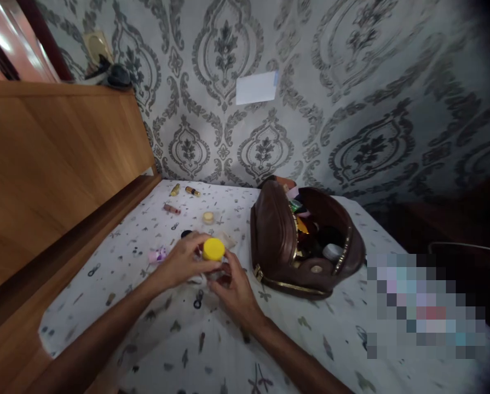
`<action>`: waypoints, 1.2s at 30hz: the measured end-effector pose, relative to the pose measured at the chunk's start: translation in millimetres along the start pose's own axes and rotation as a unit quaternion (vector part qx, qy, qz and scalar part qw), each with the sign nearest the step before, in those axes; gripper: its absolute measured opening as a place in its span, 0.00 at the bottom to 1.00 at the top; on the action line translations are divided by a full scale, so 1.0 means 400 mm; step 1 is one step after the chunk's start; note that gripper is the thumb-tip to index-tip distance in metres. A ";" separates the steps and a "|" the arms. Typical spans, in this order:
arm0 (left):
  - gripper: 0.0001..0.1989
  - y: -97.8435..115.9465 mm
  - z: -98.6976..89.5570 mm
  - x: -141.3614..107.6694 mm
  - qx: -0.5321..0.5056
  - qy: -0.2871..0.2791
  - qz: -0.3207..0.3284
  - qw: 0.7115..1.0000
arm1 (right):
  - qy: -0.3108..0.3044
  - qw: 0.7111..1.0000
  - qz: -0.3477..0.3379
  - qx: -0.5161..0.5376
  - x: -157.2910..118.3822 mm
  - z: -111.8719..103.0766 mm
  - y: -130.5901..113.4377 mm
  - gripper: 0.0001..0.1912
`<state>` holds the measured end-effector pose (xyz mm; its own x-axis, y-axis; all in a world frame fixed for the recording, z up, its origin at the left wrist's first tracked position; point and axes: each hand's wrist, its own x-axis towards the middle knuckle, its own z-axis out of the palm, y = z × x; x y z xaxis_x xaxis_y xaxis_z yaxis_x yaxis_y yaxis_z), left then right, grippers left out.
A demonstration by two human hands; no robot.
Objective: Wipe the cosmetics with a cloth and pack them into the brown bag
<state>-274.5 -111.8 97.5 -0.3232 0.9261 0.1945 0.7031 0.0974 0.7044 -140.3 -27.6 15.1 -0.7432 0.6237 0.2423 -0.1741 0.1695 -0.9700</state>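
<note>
Both hands are at a small jar with a round yellow lid [214,249], held a little above the cloth. My left hand [179,258] grips it from the left, with fingers and thumb at the lid. From the right, my right hand [235,287] curls its fingers around the lower part, which is mostly hidden. Behind my left hand, a purple-and-white tube [157,255] and a black round item [186,233] lie partly covered. A pale packet [227,239] rests just beyond the jar.
An open brown leather bag [273,230] with several items inside stands on the right. Farther back lie a small cream-coloured pot [208,217], a pinkish tube [172,209] and two gold-coloured tubes. A wooden headboard [64,164] borders the left; patterned wallpaper rises behind. One area at right is pixelated.
</note>
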 end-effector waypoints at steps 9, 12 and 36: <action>0.14 0.013 0.038 -0.037 -0.112 0.048 -0.036 0.992 | 0.050 0.996 0.067 -0.044 -0.059 -0.043 0.000 0.30; 0.15 0.044 0.039 -0.041 -0.140 0.169 -0.013 0.976 | 0.048 0.993 0.047 -0.098 -0.075 -0.035 -0.011 0.26; 0.20 0.040 0.210 -0.043 -0.546 0.087 -0.255 0.793 | 0.017 0.988 -0.106 -0.107 -0.113 -0.058 -0.029 0.21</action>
<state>-204.5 -95.5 48.1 -0.5395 0.7935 -0.2815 -0.4837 -0.0185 0.8751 -89.7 -40.3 15.8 -0.6822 0.5806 0.4444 -0.1815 0.4543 -0.8722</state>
